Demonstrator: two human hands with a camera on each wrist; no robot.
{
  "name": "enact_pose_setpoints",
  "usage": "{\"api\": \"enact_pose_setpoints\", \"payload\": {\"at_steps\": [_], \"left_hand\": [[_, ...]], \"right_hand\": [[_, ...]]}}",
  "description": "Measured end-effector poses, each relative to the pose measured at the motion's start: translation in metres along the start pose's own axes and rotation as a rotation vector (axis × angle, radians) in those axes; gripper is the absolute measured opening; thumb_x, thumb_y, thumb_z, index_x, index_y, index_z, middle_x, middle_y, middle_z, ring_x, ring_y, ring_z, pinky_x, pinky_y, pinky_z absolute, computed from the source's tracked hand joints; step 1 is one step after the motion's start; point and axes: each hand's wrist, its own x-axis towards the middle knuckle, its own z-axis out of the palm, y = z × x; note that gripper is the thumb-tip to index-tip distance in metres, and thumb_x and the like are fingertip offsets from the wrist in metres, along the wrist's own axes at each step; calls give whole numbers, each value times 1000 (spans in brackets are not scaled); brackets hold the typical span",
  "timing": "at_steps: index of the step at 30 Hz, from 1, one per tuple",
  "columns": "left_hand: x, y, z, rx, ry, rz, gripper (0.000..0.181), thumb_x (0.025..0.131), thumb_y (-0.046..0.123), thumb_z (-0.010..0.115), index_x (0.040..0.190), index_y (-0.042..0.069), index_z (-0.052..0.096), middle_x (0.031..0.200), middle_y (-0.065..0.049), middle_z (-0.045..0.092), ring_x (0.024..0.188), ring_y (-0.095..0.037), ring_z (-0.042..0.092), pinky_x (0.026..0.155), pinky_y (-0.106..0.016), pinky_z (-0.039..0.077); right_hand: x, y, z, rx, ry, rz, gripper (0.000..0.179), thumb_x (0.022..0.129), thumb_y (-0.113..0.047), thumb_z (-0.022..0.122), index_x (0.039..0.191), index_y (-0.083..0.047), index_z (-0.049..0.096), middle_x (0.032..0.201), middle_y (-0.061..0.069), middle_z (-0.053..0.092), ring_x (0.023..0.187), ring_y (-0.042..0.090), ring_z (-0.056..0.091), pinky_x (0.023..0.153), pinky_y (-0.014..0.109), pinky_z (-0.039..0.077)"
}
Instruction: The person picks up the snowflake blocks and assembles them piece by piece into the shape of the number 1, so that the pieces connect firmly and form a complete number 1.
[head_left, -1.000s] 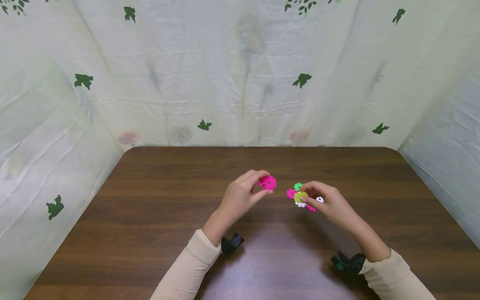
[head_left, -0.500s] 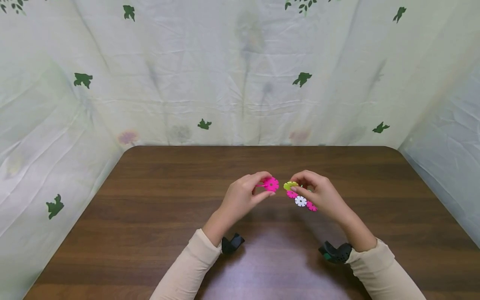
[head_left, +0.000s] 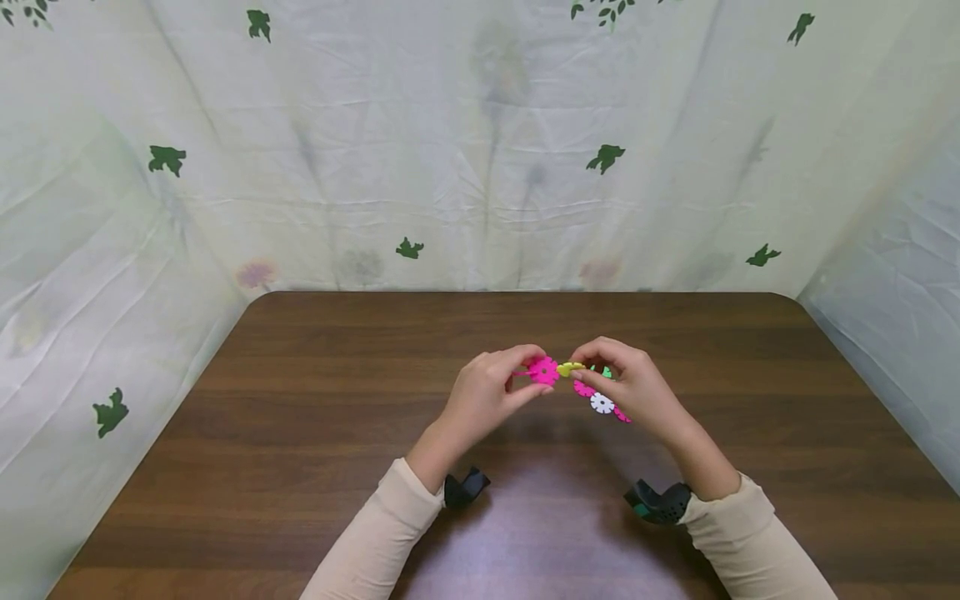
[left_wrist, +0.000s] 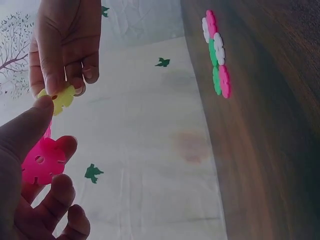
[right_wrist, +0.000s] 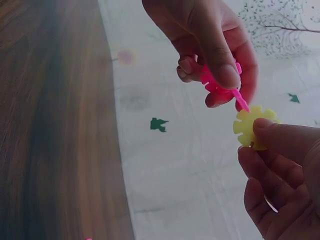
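Observation:
In the head view my left hand point(head_left: 483, 396) pinches a pink notched plastic disc point(head_left: 543, 371) above the table. A second pink disc point(right_wrist: 241, 100), seen edge-on in the right wrist view, joins it at an angle. Between thumb and fingers, my right hand point(head_left: 641, 387) holds a yellow notched disc point(head_left: 567, 368). Its edge meets the edge of the pink piece; whether the notches interlock I cannot tell. The thumb and fingers cover part of each disc.
On the table point(head_left: 337, 433), under and beside the right hand, lie several loose discs: a pink disc point(head_left: 582, 388), a white disc point(head_left: 602, 403), a green disc point(head_left: 605, 372) and others partly hidden. A patterned cloth point(head_left: 450, 167) hangs behind the table.
My right hand has moved left with the yellow disc, from above the loose discs up to the pink piece. The yellow disc has turned nearly edge-on. My left hand has barely shifted.

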Motion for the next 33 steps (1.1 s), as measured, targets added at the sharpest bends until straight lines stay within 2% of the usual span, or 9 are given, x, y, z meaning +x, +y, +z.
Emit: {"api": "enact_pose_setpoints", "payload": {"at_steps": [2, 6, 10, 15, 20, 25, 33], "left_hand": [[0, 0, 1, -46, -23, -9, 34, 74, 20, 75, 100, 8, 59, 83, 6, 59, 56, -5, 42, 56, -19, 36], [-1, 1, 2, -225, -123, -58, 38, 79, 10, 70, 108, 3, 47, 86, 0, 53, 63, -9, 44, 55, -18, 39], [-2, 2, 2, -342, -189, -106, 40, 82, 5, 65, 111, 2, 38, 84, -1, 48, 62, -11, 42, 54, -20, 39], [-3, 3, 2, -361, -186, -97, 40, 82, 4, 64, 111, 2, 36, 83, -2, 48, 58, -10, 39, 51, -20, 37], [-3, 1, 2, -373, -179, -125, 39, 81, 4, 65, 110, 2, 39, 85, -2, 50, 61, -9, 43, 53, -20, 41], [-2, -1, -1, -347, -149, -142, 36, 81, 11, 67, 110, 3, 47, 95, -3, 54, 74, -9, 51, 65, -20, 46], [-1, -3, -1, -350, -102, -128, 38, 81, 15, 68, 113, 2, 52, 110, -2, 51, 86, -7, 52, 73, -18, 46]], "right_hand": [[1, 0, 1, 1, -2, -9, 16, 74, 7, 67, 88, 0, 62, 82, 6, 59, 65, 16, 52, 55, 24, 43], [2, 1, 2, 9, 10, -37, 16, 74, 8, 67, 87, 0, 63, 82, 5, 60, 64, 14, 53, 55, 24, 44], [5, 2, 4, 36, 40, -107, 16, 71, 10, 68, 84, 1, 64, 79, 8, 62, 65, 14, 55, 57, 22, 45], [7, 4, 7, 44, 69, -167, 16, 68, 12, 69, 81, 2, 65, 76, 10, 63, 66, 13, 57, 58, 20, 45], [6, 11, 8, 48, 55, -146, 17, 70, 9, 69, 85, 0, 66, 80, 6, 63, 68, 12, 55, 58, 21, 45], [4, 30, 10, 65, 35, -101, 22, 74, 1, 69, 95, -6, 66, 87, -2, 62, 74, 9, 56, 61, 22, 46], [4, 4, 6, 118, 17, -10, 24, 75, 11, 64, 98, 6, 61, 90, 12, 60, 70, 20, 56, 59, 25, 48]]}}
